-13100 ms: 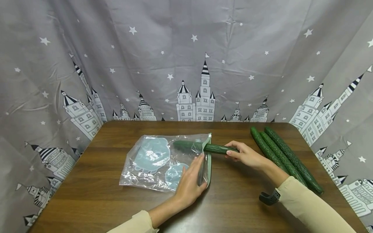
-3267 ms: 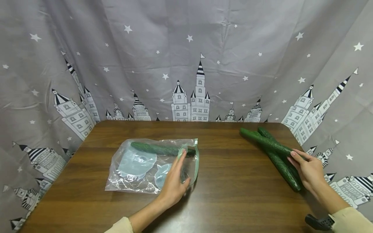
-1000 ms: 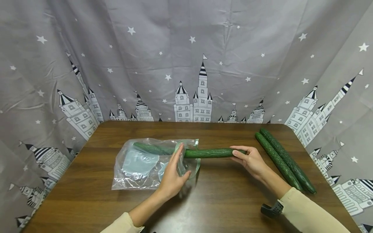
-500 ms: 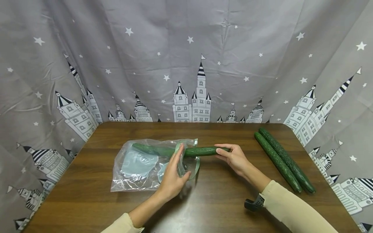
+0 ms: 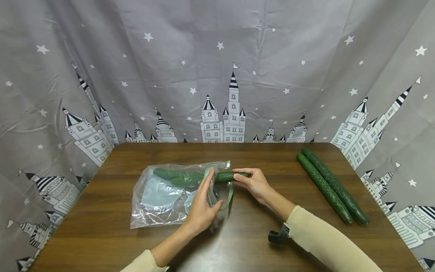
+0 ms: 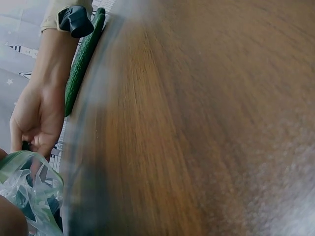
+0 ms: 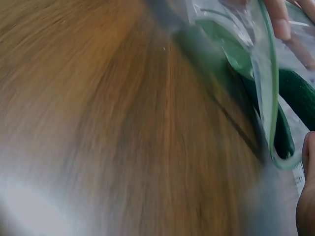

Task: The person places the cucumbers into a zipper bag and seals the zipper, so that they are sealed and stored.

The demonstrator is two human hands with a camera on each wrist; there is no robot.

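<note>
As the right hand [image 5: 255, 184] advances, its cucumber [image 5: 225, 177] enters the bag [image 5: 144, 217] further.

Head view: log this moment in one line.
left hand: touches open bag; right hand: grips cucumber, partly bagged; two cucumbers: on table

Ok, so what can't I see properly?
Head: part of the small blue picture on the bag, behind the left hand.
Head: part of the held cucumber, behind the same hand.
Left wrist: most of that hand, cut off by the picture's edge.
Right wrist: most of the right hand, cut off by the right edge.
</note>
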